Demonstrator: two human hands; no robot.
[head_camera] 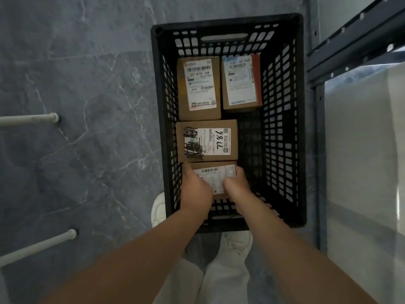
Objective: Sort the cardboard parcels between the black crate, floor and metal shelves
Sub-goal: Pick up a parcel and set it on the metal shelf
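Both hands reach into the black crate [281, 128], which stands on the floor [87, 106] just beside the metal shelves [350, 40]. The left hand [195, 186] and right hand [235, 183] grip the near parcel [215, 173] by opposite edges, a two-sided hold judged suited to keeping it level. It lies at the crate's near end, touching the next parcel [207, 140]: brown cardboard, flat, white barcode label on top.
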